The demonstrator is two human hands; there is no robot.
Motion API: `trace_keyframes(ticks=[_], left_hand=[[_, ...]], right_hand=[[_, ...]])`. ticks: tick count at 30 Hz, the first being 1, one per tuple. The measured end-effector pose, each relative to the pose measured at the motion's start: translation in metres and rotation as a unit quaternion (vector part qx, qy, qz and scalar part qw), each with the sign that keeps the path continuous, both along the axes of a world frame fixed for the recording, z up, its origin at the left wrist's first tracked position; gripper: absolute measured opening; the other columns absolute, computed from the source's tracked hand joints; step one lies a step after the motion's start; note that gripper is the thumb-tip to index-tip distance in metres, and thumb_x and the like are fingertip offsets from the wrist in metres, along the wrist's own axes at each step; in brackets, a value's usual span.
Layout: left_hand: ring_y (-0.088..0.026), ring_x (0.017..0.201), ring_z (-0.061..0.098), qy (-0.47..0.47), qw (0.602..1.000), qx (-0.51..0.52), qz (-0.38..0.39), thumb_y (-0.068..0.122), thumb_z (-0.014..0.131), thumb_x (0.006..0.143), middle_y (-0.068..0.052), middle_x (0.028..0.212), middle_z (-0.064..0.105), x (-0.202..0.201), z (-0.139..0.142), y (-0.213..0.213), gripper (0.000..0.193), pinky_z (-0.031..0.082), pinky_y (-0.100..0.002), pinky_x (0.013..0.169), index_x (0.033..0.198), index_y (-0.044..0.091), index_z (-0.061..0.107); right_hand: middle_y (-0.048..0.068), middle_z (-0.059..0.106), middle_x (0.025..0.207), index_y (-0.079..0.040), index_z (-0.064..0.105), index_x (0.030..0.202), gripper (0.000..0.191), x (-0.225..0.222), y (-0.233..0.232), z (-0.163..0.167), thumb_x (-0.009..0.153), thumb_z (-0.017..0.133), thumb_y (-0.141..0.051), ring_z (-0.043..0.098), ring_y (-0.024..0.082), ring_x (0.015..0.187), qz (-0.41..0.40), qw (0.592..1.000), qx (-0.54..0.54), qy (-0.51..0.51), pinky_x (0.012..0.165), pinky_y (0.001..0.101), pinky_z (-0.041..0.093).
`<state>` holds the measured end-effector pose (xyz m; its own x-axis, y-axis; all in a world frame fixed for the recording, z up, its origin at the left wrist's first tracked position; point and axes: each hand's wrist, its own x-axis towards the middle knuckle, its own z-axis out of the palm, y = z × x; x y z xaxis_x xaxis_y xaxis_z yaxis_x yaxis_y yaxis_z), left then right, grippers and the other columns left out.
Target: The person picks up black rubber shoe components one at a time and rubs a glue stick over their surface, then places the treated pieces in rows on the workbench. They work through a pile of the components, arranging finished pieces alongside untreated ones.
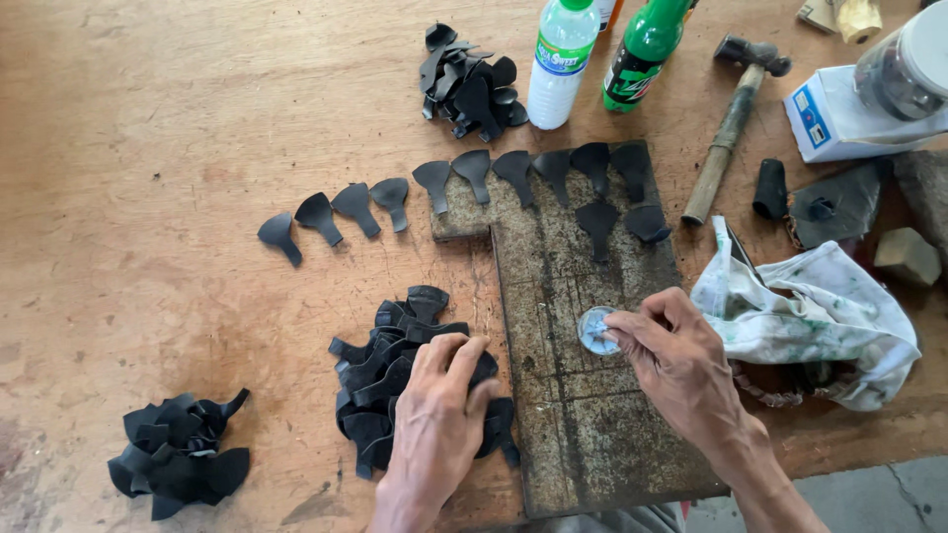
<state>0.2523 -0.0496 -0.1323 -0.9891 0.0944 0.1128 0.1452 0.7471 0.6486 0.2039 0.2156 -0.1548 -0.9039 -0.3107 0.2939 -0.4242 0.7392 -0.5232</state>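
Note:
My left hand point(439, 415) rests palm down on a heap of black rubber cut-outs point(385, 370) near the table's front, fingers curled over the top pieces. My right hand point(676, 360) pinches a small round pale-blue tin point(595, 331) that sits on a worn, stained board point(583, 395). A row of black spoon-shaped cut-outs point(474, 178) runs across the table and along the board's far edge, with two more point(622, 222) just below it.
Two more black heaps lie at the front left point(178, 459) and the far middle point(469, 84). A clear bottle point(561, 64), a green bottle point(642, 54), a hammer point(731, 123), a white box point(839, 114) and a stained cloth point(820, 316) sit to the right.

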Motion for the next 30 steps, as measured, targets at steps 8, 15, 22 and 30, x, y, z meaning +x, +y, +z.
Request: trace_keyframes(ticks=[8,15,22,30], left_hand=[[-0.034,0.108,0.058,-0.077,0.995,-0.061,0.004,0.013,0.076,0.08,-0.019,0.123,0.06,-0.01,0.0,-0.002,0.057,0.053,-0.044,0.091,0.131,-0.001,0.057],[-0.03,0.106,0.059,-0.064,0.99,-0.128,0.0,0.007,0.068,0.079,-0.016,0.12,0.063,-0.004,-0.002,0.007,0.058,0.049,-0.044,0.094,0.134,0.0,0.056],[-0.026,0.094,0.066,0.034,0.993,-0.104,0.032,0.002,0.065,0.091,-0.013,0.101,0.071,-0.002,-0.006,0.006,0.047,0.052,-0.04,0.087,0.137,0.001,0.056],[-0.015,0.09,0.073,-0.011,0.972,0.229,0.057,-0.007,0.068,0.081,-0.01,0.105,0.071,0.0,0.016,0.009,0.051,0.064,-0.027,0.073,0.131,0.005,0.063]], right_hand=[[0.004,0.054,0.096,-0.013,0.076,0.105,0.023,0.004,0.004,0.0,0.082,0.079,-0.012,0.058,0.017,0.081,-0.015,1.0,0.007,0.019,0.064,0.0271,0.057],[0.004,0.056,0.096,-0.01,0.077,0.098,0.02,-0.004,-0.004,0.006,0.078,0.081,-0.011,0.059,0.02,0.087,0.041,0.996,0.055,0.064,0.076,0.0311,0.059],[0.008,0.057,0.097,-0.008,0.077,0.097,0.021,-0.005,-0.007,0.021,0.077,0.081,-0.004,0.061,0.024,0.091,0.046,0.996,0.048,0.058,0.075,0.0336,0.056],[0.006,0.059,0.099,-0.007,0.077,0.095,0.02,-0.005,-0.006,0.013,0.076,0.081,-0.006,0.061,0.023,0.093,0.046,0.995,0.071,0.047,0.083,0.0333,0.057]])
